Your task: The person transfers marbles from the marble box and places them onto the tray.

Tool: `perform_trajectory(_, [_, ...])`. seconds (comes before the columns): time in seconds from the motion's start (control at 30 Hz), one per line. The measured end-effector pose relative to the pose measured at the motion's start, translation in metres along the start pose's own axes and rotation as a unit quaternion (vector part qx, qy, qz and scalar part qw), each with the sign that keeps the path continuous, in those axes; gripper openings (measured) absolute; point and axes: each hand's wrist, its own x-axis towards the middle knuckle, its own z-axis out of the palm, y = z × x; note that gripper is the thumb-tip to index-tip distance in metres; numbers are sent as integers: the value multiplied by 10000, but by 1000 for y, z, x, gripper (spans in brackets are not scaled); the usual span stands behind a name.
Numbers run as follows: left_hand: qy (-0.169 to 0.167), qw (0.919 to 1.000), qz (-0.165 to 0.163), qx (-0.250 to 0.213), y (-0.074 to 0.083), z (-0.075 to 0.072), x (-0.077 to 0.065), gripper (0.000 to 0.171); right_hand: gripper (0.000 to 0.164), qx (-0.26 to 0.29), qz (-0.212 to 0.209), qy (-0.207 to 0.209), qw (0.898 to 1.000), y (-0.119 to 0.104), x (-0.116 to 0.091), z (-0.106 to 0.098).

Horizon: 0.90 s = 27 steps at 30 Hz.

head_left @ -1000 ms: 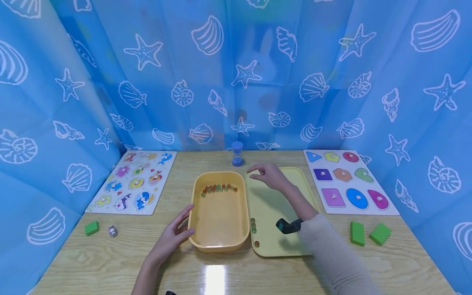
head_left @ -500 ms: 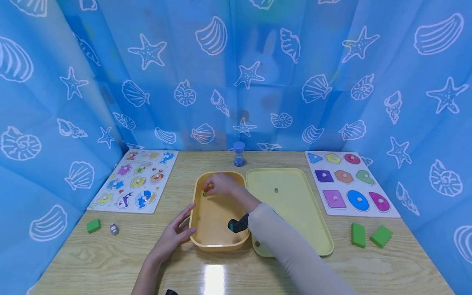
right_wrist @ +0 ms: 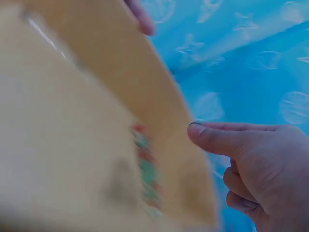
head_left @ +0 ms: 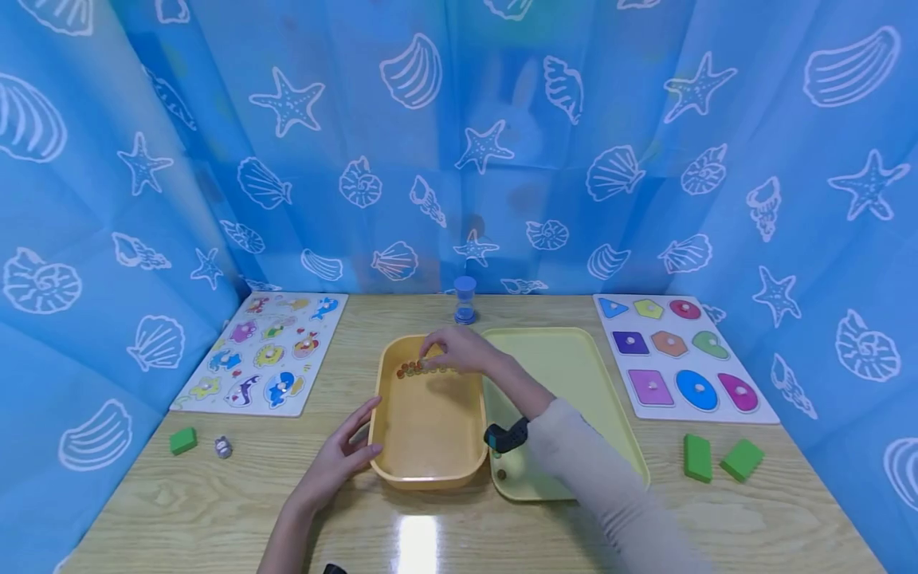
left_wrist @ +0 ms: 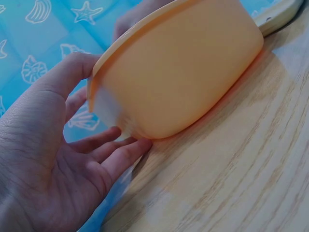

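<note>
In the head view my right hand [head_left: 462, 351] is over the far part of an orange plastic bin [head_left: 429, 481]. Its thumb and index fingertips meet. A small dark bit of a glass marble [right_wrist: 195, 123] shows between them in the right wrist view. Below, a row of red and green glass marbles [head_left: 411, 368] lies along the bin's far end, partly hidden by the hand. My left hand [head_left: 335, 458] holds the bin's left side; in the left wrist view one digit is on the rim and other fingers touch low on the wall.
Right of the bin sits a pale yellow tray [head_left: 610, 399], with a brown marble [head_left: 501, 474] near its front left corner. Behind is a blue sand timer [head_left: 464, 300]. Puzzle boards [head_left: 260, 351] flank both sides. Green blocks [head_left: 697, 458] and a small grey figurine [head_left: 223, 446] lie nearer.
My right hand went from the tray into the bin's far left, then back rightward. The green marble at the row's left end is gone from its spot. The left hand stays put.
</note>
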Motion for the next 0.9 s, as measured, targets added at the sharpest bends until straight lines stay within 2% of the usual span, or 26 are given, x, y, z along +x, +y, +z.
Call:
perform_trajectory(0.1, [60, 10000, -61, 6, -1, -1, 0, 64, 22, 12, 194, 316, 9993, 19, -28, -26])
perform_trajectory(0.23, [79, 9999, -128, -19, -2, -2, -1, 63, 22, -148, 480, 796, 9956, 60, -69, -48])
perform_trajectory(0.33, [48, 9999, -105, -76, -3, -3, -1, 64, 18, -255, 773, 1004, 9916, 95, -96, -50])
perform_trajectory(0.5, [82, 9999, -62, -134, -6, -3, -2, 65, 18, -198, 1084, 889, 9899, 133, -125, -42])
perform_trajectory(0.6, [114, 9998, -66, -148, -6, -2, -2, 65, 20, -64, 1122, 867, 9899, 141, -134, -39])
perform_trajectory(0.73, [67, 9999, -45, -148, -5, 0, -1, 65, 20, -50, 1134, 1051, 9880, 139, -138, -41])
perform_trajectory(0.83, [9, 9999, -6, -122, -4, 2, -1, 65, 20, -39, 1045, 1241, 9867, 127, -132, -46])
perform_trajectory(0.9, [0, 9999, -9, -110, -3, 2, 0, 65, 20, 62, 941, 1292, 9871, 114, -120, -48])
